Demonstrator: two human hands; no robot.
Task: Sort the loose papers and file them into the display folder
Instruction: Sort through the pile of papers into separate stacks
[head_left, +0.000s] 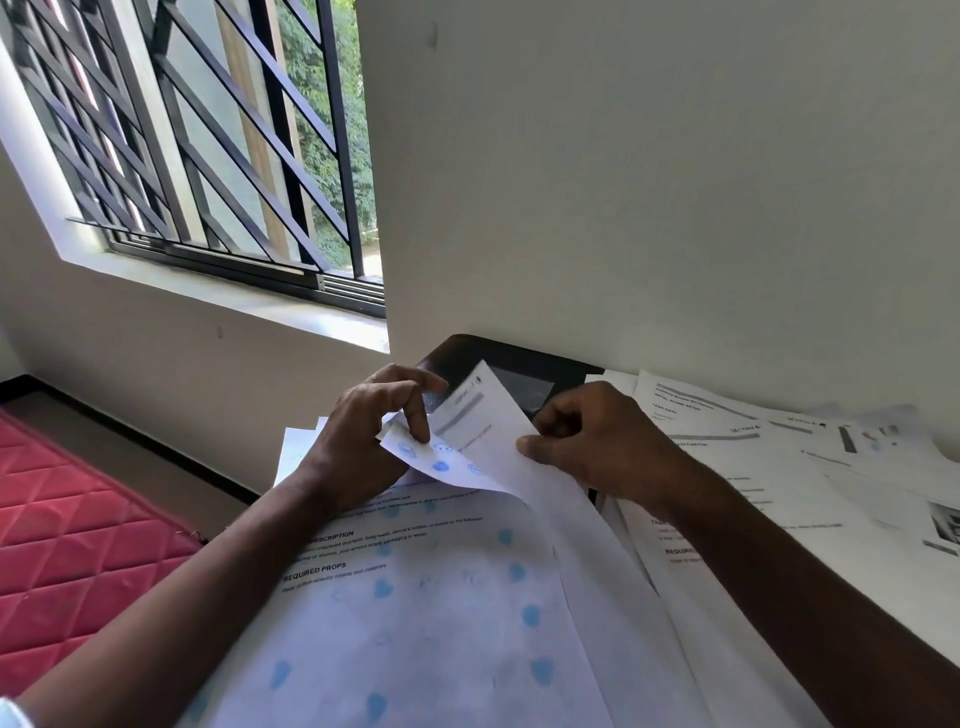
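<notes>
The left hand (358, 447) has its grip pinching the folder page (441, 466), the right hand (592, 441) pinching a printed sheet (485, 434).

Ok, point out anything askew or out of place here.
White printed sheets on the right lie fanned at mismatched angles. The left hand pinches a curled-up corner of the blue-heart plastic sleeve.

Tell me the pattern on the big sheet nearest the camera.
Scattered blue hearts on a pale, slightly see-through sheet; the head view shows it best.
</notes>
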